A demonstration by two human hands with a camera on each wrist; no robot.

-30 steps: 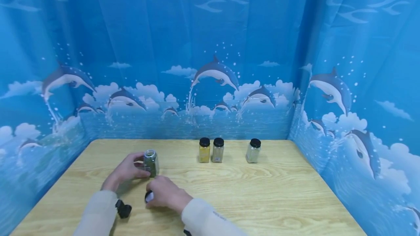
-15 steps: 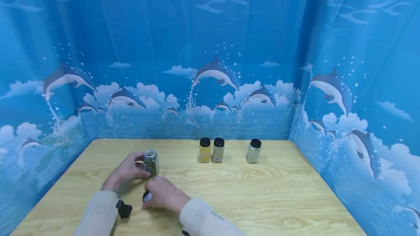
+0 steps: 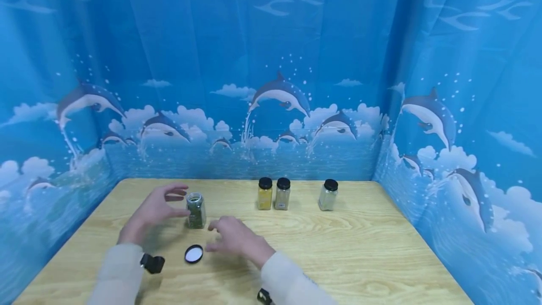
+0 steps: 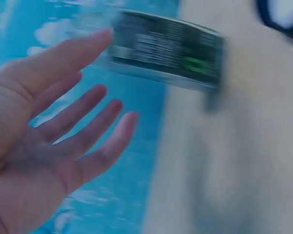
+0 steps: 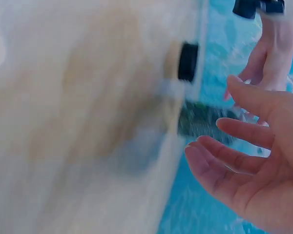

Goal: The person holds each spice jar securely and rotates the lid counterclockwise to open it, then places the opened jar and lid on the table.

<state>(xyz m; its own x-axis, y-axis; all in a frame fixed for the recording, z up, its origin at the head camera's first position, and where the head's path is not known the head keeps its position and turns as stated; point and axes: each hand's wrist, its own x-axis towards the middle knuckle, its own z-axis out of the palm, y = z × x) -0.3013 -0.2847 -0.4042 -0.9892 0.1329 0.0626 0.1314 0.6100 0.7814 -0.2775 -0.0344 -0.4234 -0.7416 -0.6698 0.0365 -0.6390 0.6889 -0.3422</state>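
Observation:
An uncapped glass jar of green dried herbs stands upright on the left of the table. My left hand is beside it, fingers spread, the thumb tip overlapping the jar's left side in the head view. In the left wrist view the labelled jar lies past the fingertips, and the palm holds nothing. A black lid with a white inner face lies upside down on the table in front of the jar. Just right of the lid, my right hand hovers with loosely bent fingers and nothing in them.
At the back of the wooden table stand a capped yellow spice jar, a capped greyish jar beside it, and a capped pale jar farther right. A blue dolphin-print curtain encloses the table's back and sides.
The right hand has let go of the lid, which now lies on the table, and moved right. The left hand has loosened from the jar and drawn slightly left and up.

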